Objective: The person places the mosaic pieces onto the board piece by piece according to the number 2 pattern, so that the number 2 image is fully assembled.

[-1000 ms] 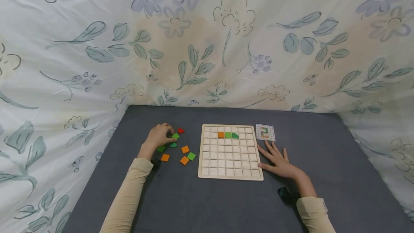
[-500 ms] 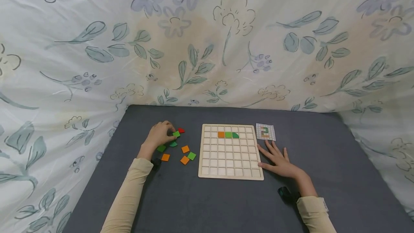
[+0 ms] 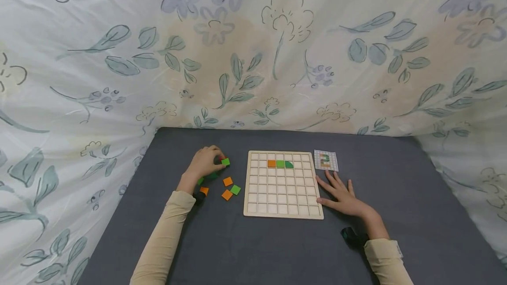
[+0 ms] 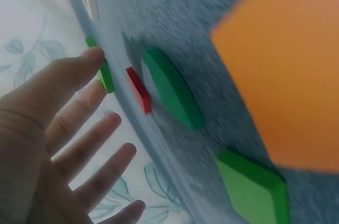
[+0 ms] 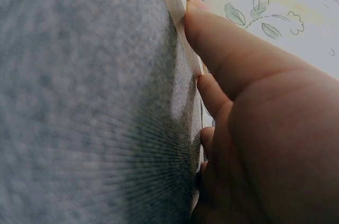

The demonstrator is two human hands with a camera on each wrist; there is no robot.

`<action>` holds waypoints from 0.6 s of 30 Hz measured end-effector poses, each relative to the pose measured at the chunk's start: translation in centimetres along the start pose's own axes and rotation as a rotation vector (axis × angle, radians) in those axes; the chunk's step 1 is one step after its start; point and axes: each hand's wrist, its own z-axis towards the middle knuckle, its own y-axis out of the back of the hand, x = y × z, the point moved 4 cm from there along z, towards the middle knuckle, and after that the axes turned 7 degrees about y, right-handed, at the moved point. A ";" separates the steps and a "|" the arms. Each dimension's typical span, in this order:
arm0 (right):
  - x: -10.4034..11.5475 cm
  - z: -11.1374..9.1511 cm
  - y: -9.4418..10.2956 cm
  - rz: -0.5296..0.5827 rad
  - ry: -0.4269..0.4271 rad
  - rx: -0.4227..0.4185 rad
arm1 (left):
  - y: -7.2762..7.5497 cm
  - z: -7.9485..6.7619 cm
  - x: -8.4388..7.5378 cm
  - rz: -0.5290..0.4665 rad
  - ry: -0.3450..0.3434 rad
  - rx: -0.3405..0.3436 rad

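My left hand [image 3: 203, 162] pinches a light green square tile [image 3: 225, 162] between thumb and index finger; in the left wrist view this tile [image 4: 107, 75] is lifted off the cloth. Below that hand lie a red tile [image 4: 139, 90], a dark green rounded tile [image 4: 172, 89] and another green tile [image 4: 251, 189]. My right hand [image 3: 343, 197] lies with spread fingers at the right edge of a wooden grid board [image 3: 277, 196], thumb and index fingertips touching its rim. An orange square [image 3: 271, 163], a green square [image 3: 280, 164] and a dark green rounded piece [image 3: 289, 164] sit side by side in one upper row.
Orange tiles [image 3: 227, 195] and a green tile [image 3: 235, 189] lie loose between the left hand and the board. A small printed pattern card [image 3: 326, 160] lies past the board's upper right corner. Flowered cloth [image 3: 253, 56] hangs behind the grey table [image 3: 253, 254].
My left hand has moved right, carrying the pinched green tile away from the loose pile and over the red tile's spot. The right hand stays at the board's edge.
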 end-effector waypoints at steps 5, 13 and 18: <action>0.0 0.0 0.0 0.008 0.003 0.004 | -0.2 0.3 -1.0 -0.005 -0.021 0.002; 0.0 0.0 0.1 0.000 0.001 0.000 | -0.7 1.2 -2.9 -0.003 -0.050 0.019; 0.1 0.0 0.1 0.005 0.001 -0.001 | -1.1 1.8 -4.0 0.008 -0.062 0.022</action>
